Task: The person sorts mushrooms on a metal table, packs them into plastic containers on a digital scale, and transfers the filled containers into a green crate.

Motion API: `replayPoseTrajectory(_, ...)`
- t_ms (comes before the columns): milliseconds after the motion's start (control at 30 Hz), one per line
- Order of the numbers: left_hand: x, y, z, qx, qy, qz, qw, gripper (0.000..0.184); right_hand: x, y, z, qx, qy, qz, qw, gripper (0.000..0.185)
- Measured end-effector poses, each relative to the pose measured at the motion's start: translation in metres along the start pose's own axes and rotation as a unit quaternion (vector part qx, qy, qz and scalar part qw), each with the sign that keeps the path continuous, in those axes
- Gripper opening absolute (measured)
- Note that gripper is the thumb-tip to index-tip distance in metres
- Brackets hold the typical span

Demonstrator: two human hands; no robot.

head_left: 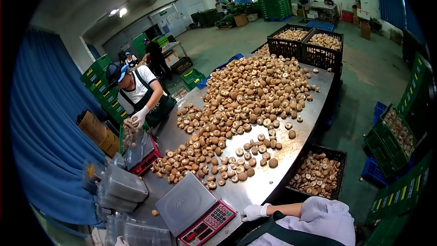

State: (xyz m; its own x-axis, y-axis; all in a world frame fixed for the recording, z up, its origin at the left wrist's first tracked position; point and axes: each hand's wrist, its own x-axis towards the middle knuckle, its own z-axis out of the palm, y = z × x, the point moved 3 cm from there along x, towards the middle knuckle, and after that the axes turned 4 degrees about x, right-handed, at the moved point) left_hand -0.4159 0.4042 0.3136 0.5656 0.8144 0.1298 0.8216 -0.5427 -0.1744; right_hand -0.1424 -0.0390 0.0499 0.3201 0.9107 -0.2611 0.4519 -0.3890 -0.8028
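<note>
My right hand (254,212), in a white glove, rests at the metal table's edge beside a red scale (207,223), its fingers curled together with nothing visible in them. At the bottom edge my left hand (121,241), also gloved, shows only in a small part, next to stacked clear plastic trays (141,234); its fingers are hidden. The scale's grey plate is bare, and one mushroom (155,212) lies left of it. A big heap of brown mushrooms (246,95) spreads over the table (246,193).
Across the table a co-worker (141,91) in white gloves holds a bag of mushrooms (131,132) over a second red scale (148,158). More clear trays (120,184) stand at left. Mushroom-filled crates stand below the table (339,191), at its far end (323,54) and at right (389,141).
</note>
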Motion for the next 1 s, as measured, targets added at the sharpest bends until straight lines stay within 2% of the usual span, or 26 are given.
replayPoseTrajectory(33, 0.011, -0.012, 0.011, 0.000, 0.001, 0.001, 1.000, 0.033, 0.000, 0.000, 0.000, -0.012, 0.002, 0.004, 1.000, 0.028)
replayPoseTrajectory(100, 0.031, -0.034, 0.032, -0.128, -0.006, 0.093, 0.987, 0.034, -0.001, 0.000, -0.002, -0.003, 0.004, 0.003, 1.000, 0.029)
replayPoseTrajectory(233, 0.042, -0.036, 0.034, -0.109, -0.034, 0.124, 0.986, 0.034, -0.004, -0.002, -0.006, -0.018, -0.004, 0.034, 0.999, 0.031)
replayPoseTrajectory(333, 0.042, -0.030, 0.025, -0.050, -0.052, 0.099, 0.992, 0.034, -0.006, 0.000, -0.008, -0.017, 0.003, 0.038, 0.999, 0.033)
replayPoseTrajectory(400, 0.049, -0.037, 0.018, 0.053, 0.018, 0.094, 0.994, 0.036, -0.006, 0.005, -0.006, -0.010, 0.016, 0.028, 0.999, 0.034)
replayPoseTrajectory(467, 0.092, -0.088, 0.035, -0.127, 0.124, 0.031, 0.984, 0.020, -0.010, 0.002, -0.011, -0.014, 0.016, 0.035, 0.999, 0.034)
replayPoseTrajectory(500, 0.075, -0.082, 0.006, -0.118, 0.173, -0.012, 0.978, 0.020, -0.013, 0.001, -0.014, -0.019, 0.017, 0.041, 0.999, 0.034)
replayPoseTrajectory(567, 0.038, -0.028, -0.058, -0.084, 0.262, -0.100, 0.956, 0.020, -0.010, 0.004, -0.014, -0.029, 0.021, 0.033, 0.999, 0.034)
replayPoseTrajectory(633, 0.021, 0.005, -0.090, -0.123, 0.346, -0.099, 0.925, 0.020, -0.002, 0.012, -0.008, -0.047, 0.028, 0.025, 0.998, 0.034)
replayPoseTrajectory(700, 0.021, 0.024, -0.083, -0.199, 0.421, -0.012, 0.885, 0.019, -0.002, 0.008, -0.012, -0.048, 0.039, 0.007, 0.998, 0.032)
replayPoseTrajectory(767, 0.008, 0.078, -0.079, -0.246, 0.413, 0.111, 0.870, 0.016, -0.001, 0.004, -0.015, -0.030, 0.045, 0.011, 0.998, 0.029)
replayPoseTrajectory(833, 0.011, 0.120, -0.037, -0.345, 0.372, 0.186, 0.842, 0.015, -0.001, -0.001, -0.020, -0.021, 0.044, 0.026, 0.998, 0.028)
replayPoseTrajectory(900, -0.004, 0.178, -0.009, -0.224, 0.308, 0.230, 0.895, 0.017, -0.001, -0.002, -0.023, -0.033, 0.038, 0.036, 0.998, 0.028)
replayPoseTrajectory(967, -0.010, 0.214, 0.052, -0.233, 0.220, 0.278, 0.906, 0.018, -0.004, -0.001, -0.031, -0.026, 0.025, 0.044, 0.998, 0.030)
replayPoseTrajectory(1000, -0.017, 0.230, 0.077, -0.204, 0.138, 0.283, 0.927, 0.017, -0.006, 0.003, -0.036, -0.025, 0.030, 0.050, 0.998, 0.030)
